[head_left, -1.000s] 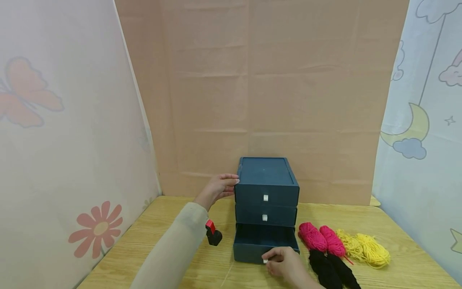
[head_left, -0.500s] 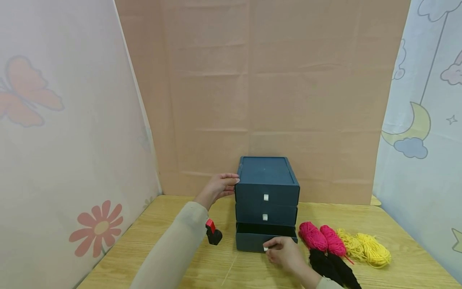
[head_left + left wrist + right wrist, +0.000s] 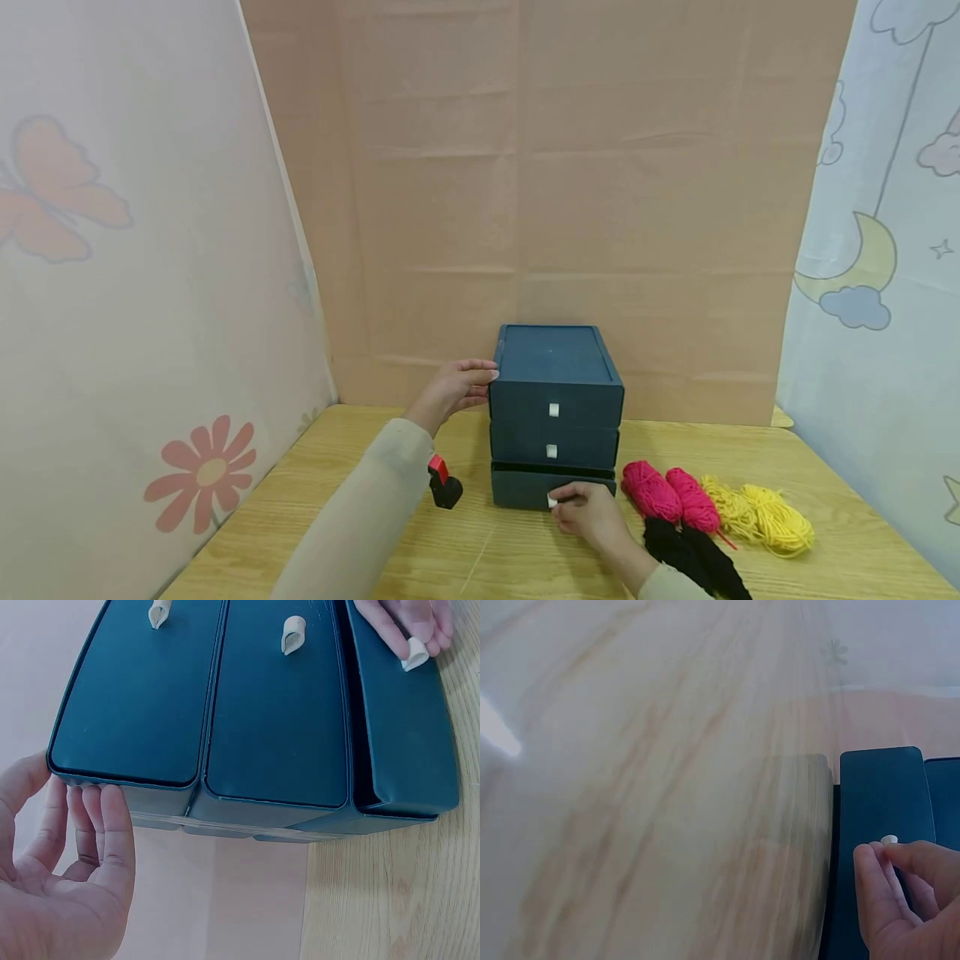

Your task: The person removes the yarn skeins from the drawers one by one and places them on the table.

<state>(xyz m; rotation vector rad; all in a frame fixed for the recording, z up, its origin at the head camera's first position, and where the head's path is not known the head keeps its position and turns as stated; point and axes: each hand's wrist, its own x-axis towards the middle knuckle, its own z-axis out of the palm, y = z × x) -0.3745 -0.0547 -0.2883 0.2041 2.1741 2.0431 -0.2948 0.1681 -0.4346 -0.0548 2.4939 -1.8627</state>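
Note:
A dark blue cabinet (image 3: 555, 354) of three stacked drawers stands on the table. The bottom drawer (image 3: 517, 485) sticks out a little, with a narrow dark gap above its front. My right hand (image 3: 592, 517) pinches that drawer's white pull tab (image 3: 415, 654) between thumb and fingers. At the cabinet's upper left edge, my left hand (image 3: 453, 392) rests with its fingertips along the side wall and its thumb by the top. The middle drawer (image 3: 281, 720) and the top drawer (image 3: 139, 697) are closed, each with a white tab on its front.
Pink yarn (image 3: 652, 492), yellow yarn (image 3: 776, 521) and black yarn (image 3: 693, 554) lie to the cabinet's right. A red and black object (image 3: 446, 485) shows beside the left sleeve (image 3: 367, 508). Behind the cabinet rises a brown paper backdrop (image 3: 562, 208).
The bottom drawer has slid inward from well pulled out to nearly closed, my right hand moving forward with its tab. My left hand has stayed at the cabinet's edge.

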